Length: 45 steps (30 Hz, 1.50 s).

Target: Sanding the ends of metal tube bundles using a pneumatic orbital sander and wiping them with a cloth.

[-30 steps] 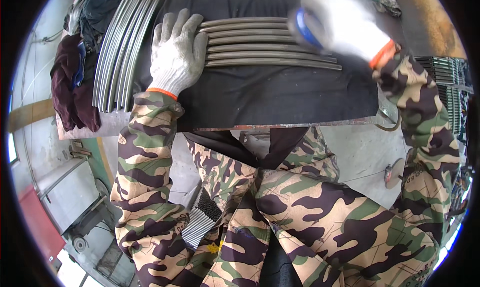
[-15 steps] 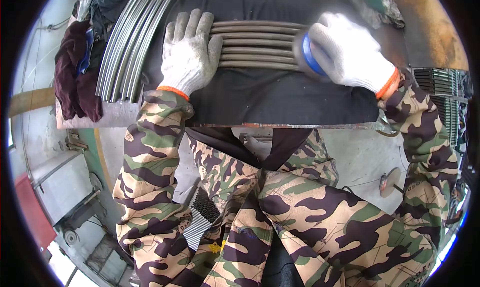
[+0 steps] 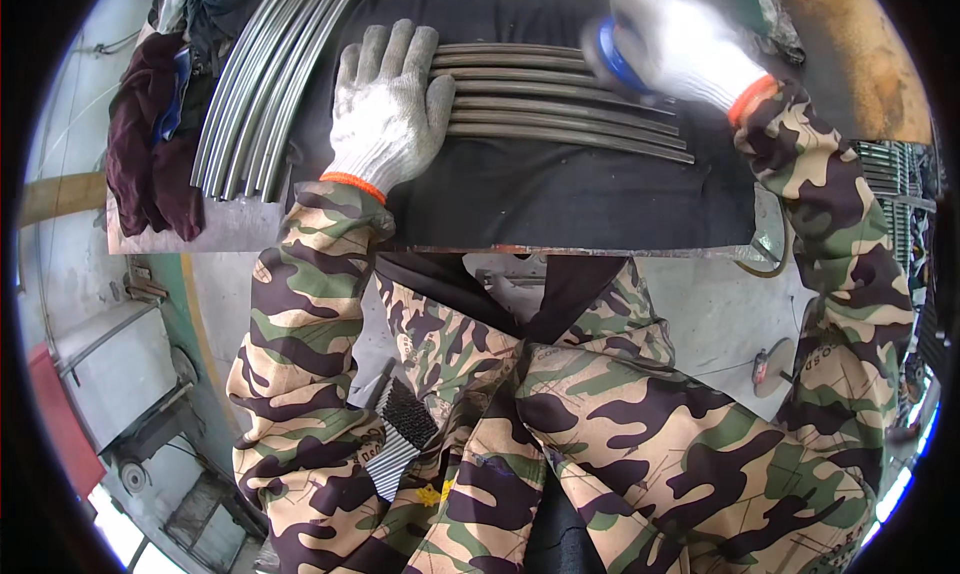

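Note:
Several dull metal rods (image 3: 560, 106) lie side by side across the black cloth (image 3: 560, 199). Over their left ends my left hand (image 3: 388, 114), in a white knit glove with an orange cuff, rests flat with its fingers stretched out. My gloved right hand (image 3: 690, 49) is closed round a blue round disc-like thing (image 3: 616, 58), held at the right part of the far rods. Motion blurs this hand and the disc, so its exact kind and whether it touches the rods cannot be made out. The right ends of the nearer rods show uncovered.
Left of my left hand lies a bundle of shinier metal rods (image 3: 262, 94). Dark red cloth (image 3: 150, 139) hangs at the table's left edge. A crumpled dark cloth (image 3: 765, 14) is at the far right, near a brown worn surface (image 3: 860, 49). More rods (image 3: 890, 169) stand stacked beyond the right side.
My right hand has moved away from me with the blue disc, from the right ends of the nearer rods to the far ones. My left hand stays nearly in place, flat on the rods.

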Each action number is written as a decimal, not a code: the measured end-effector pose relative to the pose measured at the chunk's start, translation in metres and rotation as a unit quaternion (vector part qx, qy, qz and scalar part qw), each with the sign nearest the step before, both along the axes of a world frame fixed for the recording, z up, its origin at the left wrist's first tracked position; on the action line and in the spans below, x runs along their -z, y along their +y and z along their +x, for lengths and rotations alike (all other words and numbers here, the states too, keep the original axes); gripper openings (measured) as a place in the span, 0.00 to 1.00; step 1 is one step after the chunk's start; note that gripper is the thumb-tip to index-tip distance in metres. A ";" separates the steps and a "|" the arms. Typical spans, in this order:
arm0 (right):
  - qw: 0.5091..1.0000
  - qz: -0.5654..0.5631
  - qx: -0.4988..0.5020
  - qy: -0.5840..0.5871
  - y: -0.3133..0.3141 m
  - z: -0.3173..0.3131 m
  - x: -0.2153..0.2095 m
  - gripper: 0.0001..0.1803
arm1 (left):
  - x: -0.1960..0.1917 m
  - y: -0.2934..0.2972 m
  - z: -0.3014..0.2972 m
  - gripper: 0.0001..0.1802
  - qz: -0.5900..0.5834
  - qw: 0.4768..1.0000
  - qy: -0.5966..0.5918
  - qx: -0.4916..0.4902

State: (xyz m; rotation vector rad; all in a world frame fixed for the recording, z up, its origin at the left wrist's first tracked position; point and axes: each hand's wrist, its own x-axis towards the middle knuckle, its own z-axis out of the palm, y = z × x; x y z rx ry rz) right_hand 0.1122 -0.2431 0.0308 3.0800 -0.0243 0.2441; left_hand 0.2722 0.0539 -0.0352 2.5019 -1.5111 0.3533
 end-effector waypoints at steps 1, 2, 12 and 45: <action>1.000 -0.006 0.004 -0.007 0.000 0.001 0.001 0.09 | 0.001 -0.003 0.000 0.30 0.003 1.000 0.007 -0.001; 0.999 0.001 -0.031 -0.009 0.006 -0.003 0.000 0.10 | 0.001 -0.005 0.000 0.30 0.002 1.000 0.008 -0.003; 0.999 0.016 -0.043 0.012 0.035 0.013 -0.007 0.11 | -0.002 0.002 -0.001 0.29 -0.040 0.998 0.040 0.027; 0.988 0.097 -0.118 0.023 0.103 0.048 -0.018 0.13 | 0.011 0.024 0.007 0.30 -0.073 0.996 0.050 0.025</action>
